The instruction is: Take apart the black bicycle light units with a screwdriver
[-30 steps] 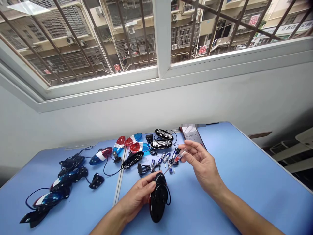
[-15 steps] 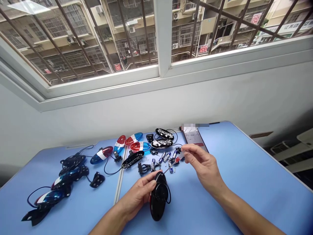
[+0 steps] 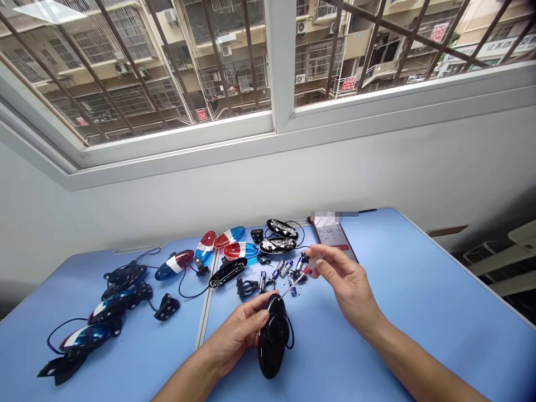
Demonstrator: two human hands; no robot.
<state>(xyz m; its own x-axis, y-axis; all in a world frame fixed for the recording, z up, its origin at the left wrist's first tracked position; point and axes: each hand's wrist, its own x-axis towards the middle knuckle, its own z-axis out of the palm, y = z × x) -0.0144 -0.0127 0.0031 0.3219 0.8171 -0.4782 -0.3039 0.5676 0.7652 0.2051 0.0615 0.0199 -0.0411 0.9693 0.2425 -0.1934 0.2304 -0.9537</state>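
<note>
My left hand (image 3: 240, 324) grips a bicycle light (image 3: 272, 352) by its upper left side, its glossy black back turned up and a black cable looped at its right. Between the thumb and fingers of my right hand (image 3: 345, 276) is a screwdriver (image 3: 309, 269) with a clear and red handle. Its thin shaft slants down to the left, and the tip meets the light's upper end. A screw under the tip is too small to make out. Beyond my hands lie several batteries (image 3: 287, 268), small loose screws and a black clamp bracket (image 3: 247, 287).
Red and blue lens covers (image 3: 240, 250) and black housings (image 3: 277, 245) lie toward the wall. More lights (image 3: 86, 338) with cables spread over the left of the blue table (image 3: 422, 312). A phone (image 3: 335, 237) showing a timer rests near the back edge.
The fingers of my right hand have shifted slightly on the screwdriver handle, which appears turned a little. The light in my left hand stays nearly in place.
</note>
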